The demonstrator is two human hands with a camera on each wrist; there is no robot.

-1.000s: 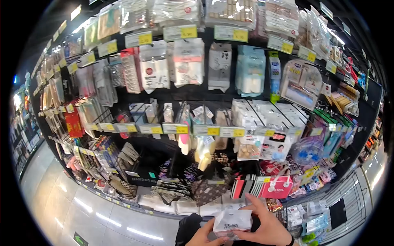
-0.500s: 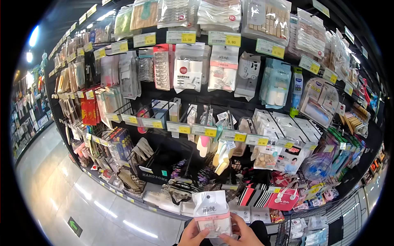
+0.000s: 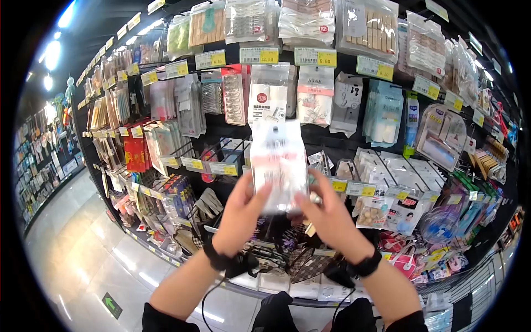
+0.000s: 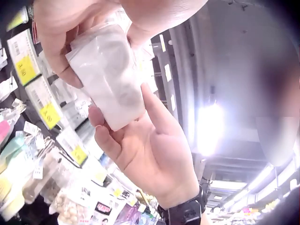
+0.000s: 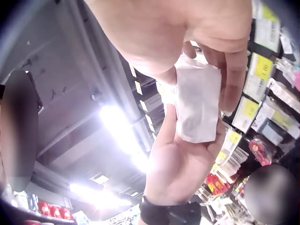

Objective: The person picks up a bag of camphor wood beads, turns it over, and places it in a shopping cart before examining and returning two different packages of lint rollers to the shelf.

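Note:
A clear and white plastic packet with a pink band [image 3: 279, 166] is held up in front of the shelf, slightly blurred in the head view. The left hand [image 3: 239, 213] grips its left side, thumb on the front. On its right side the right hand [image 3: 331, 216] pinches it in the same way. From the left wrist the packet's white end [image 4: 110, 77] shows between both hands; the right wrist view has the same white end [image 5: 198, 103]. Behind the packet's top hangs a similar pink-banded packet [image 3: 315, 97] on a hook.
Rows of hanging packets fill the display, with price tags [image 3: 315, 57] along the rails. White pouches [image 3: 395, 171] hang at the right, and dark patterned bags [image 3: 310, 264] sit low. A wire cart [image 3: 487, 299] stands at the lower right; tiled floor [image 3: 72, 232] lies to the left.
Both hands have raised the packet from the bottom of the head view to the middle, over the hooks. The shelf has shifted slightly right and down in the view.

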